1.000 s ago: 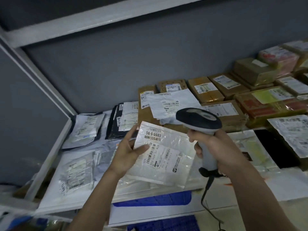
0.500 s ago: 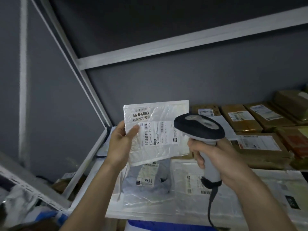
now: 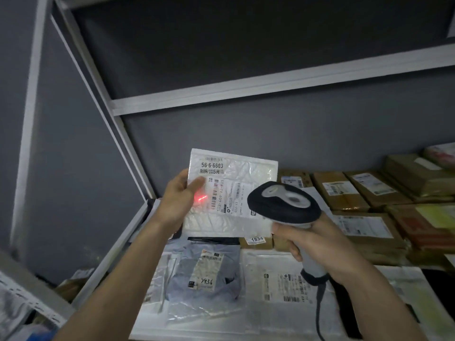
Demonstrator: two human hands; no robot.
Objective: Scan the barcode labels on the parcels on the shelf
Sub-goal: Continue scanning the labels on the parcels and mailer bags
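Observation:
My left hand holds a white padded envelope upright above the shelf, thumb on its front and fingers behind its left edge. Its label reads 56-6-6603 and carries barcodes. A red scan light glows on the label's lower left, beside my thumb. My right hand grips the handle of a black and grey barcode scanner, whose head points at the envelope from the right. The scanner's cable hangs down below my wrist.
Flat plastic mailers lie on the white shelf below the envelope. Brown cardboard parcels with labels are stacked at the right and back. A grey back wall and white shelf rails rise above.
My left hand lifted the envelope off the shelf and turned it upright. The scanner came up with it, and a red scan light now shows on the label.

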